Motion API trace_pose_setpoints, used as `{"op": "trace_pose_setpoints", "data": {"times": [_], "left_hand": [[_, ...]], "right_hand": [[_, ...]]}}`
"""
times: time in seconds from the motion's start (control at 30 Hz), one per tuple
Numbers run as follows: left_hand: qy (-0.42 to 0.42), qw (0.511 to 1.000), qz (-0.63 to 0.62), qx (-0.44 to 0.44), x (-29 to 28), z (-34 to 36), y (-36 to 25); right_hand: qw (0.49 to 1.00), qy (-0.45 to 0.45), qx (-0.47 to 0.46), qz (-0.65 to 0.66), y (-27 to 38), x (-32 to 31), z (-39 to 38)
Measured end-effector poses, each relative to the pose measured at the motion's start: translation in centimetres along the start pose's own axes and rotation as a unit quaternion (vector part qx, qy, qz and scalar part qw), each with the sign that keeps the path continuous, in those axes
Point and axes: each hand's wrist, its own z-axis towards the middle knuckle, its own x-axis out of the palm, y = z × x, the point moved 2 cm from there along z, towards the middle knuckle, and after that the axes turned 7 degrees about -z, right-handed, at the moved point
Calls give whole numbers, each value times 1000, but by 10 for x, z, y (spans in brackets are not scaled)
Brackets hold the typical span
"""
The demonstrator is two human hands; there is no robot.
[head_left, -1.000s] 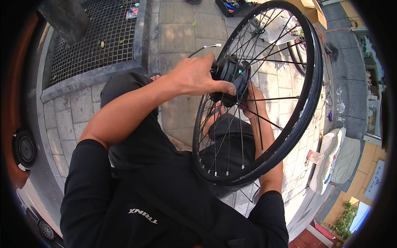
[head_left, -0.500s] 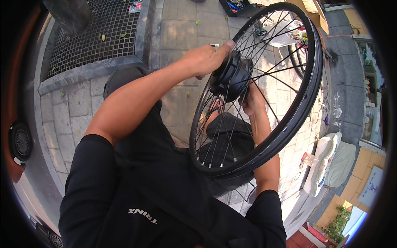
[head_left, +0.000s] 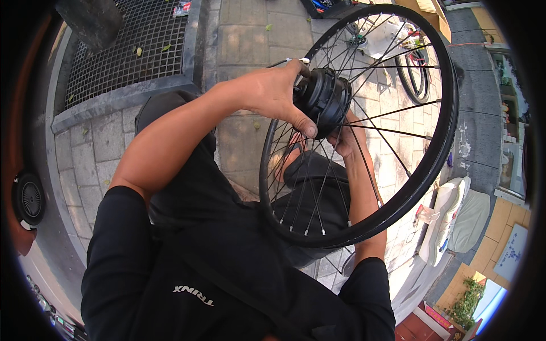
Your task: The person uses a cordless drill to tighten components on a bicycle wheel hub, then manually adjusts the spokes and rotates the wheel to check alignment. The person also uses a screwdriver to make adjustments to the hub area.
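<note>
I list one black wheel point(head_left: 364, 228) tilted around the grip, its hub point(head_left: 331, 107) best steadied between the left hand point(head_left: 276, 94), clasping its left side, and the right hand point(head_left: 346, 140), closure hidden from me, plus one cable point(head_left: 304, 60) by the left knuckles, best kept unpinched.

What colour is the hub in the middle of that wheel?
Black: the hub shows best in the head view.
</note>
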Motion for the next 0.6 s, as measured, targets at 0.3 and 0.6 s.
{"op": "trace_pose_setpoints", "data": {"times": [0.3,0.6], "left_hand": [[3,999,40,-27,4,-17,-15],[-18,992,90,86,6,-21,-9]], "right_hand": [[999,-23,-13,-36,-5,-4,3],[999,-15,5,-40,0,4,-5]]}}
